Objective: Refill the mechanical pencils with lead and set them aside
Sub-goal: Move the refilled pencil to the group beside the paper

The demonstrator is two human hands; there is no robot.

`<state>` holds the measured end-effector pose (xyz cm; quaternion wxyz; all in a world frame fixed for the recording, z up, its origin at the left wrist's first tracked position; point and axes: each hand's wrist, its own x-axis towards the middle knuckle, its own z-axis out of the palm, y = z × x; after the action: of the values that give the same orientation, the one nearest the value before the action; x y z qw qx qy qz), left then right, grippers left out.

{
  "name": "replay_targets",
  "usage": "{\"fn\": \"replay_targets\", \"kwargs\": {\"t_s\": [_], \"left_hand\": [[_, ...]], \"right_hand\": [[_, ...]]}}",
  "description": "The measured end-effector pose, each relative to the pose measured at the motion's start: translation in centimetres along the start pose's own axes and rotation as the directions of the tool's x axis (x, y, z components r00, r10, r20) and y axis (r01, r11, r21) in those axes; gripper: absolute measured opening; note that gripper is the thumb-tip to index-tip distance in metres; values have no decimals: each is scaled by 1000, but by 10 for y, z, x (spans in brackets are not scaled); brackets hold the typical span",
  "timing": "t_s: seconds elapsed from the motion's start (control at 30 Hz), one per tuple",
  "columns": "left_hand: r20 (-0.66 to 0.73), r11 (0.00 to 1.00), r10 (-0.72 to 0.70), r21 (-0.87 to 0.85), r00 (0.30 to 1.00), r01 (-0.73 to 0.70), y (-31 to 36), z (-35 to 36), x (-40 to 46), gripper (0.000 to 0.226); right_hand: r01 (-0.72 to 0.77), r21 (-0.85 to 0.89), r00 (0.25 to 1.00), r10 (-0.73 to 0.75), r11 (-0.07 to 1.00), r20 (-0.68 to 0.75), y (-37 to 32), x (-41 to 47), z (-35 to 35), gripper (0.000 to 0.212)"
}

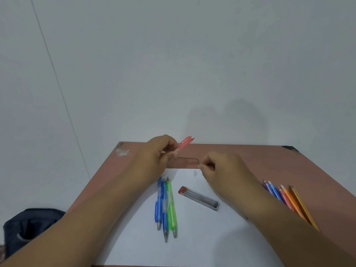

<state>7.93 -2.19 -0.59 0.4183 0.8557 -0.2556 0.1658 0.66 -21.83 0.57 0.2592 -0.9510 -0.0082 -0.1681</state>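
My left hand point(154, 158) grips a pink mechanical pencil point(185, 143) that points up and to the right above the table's far edge. Below it, a clear lead case point(185, 163) lies level between my hands, its left end under my left fingers. My right hand point(221, 168) has its fingers curled and pinches at the case's right end. Whether a lead sits between the fingertips is too small to tell. Two blue pencils point(160, 203) and a green pencil point(171, 207) lie side by side on the white paper point(202, 237). A second lead tube point(199, 198) with a red cap lies to their right.
Several coloured pencils point(285, 197) lie at the right of the brown table point(269, 160), partly under my right forearm. A small pale bit point(195, 173) sits on the paper near my right hand. A dark bag point(28, 226) is on the floor at the left. A wall stands right behind the table.
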Motion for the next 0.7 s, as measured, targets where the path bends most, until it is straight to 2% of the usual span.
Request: {"fn": "replay_targets", "kwargs": {"t_s": [0.1,0.2,0.27,0.37,0.5,0.7], "left_hand": [[3,994,67,91,998,-67,-5,0,2,29],[-14,976,150,159,989,-146,-9,0,3,30],[-12,960,203,198,979,-197,-10,1,4,30],[-16,955,224,205,975,-216,-9,2,4,29],[-10,952,223,218,975,-215,-9,1,4,28],[4,956,203,213,979,-200,-8,1,3,27]], "right_hand": [[173,217,934,-90,961,-345,-9,-4,-8,7],[323,189,848,-195,927,-493,-10,-5,-9,7],[351,165,829,-224,922,-512,-8,-5,-7,6],[344,163,838,-225,924,-497,-6,-3,-5,6],[360,129,827,-252,924,-502,-5,-2,-5,7],[325,148,863,-228,934,-451,-4,-1,-5,8]]}}
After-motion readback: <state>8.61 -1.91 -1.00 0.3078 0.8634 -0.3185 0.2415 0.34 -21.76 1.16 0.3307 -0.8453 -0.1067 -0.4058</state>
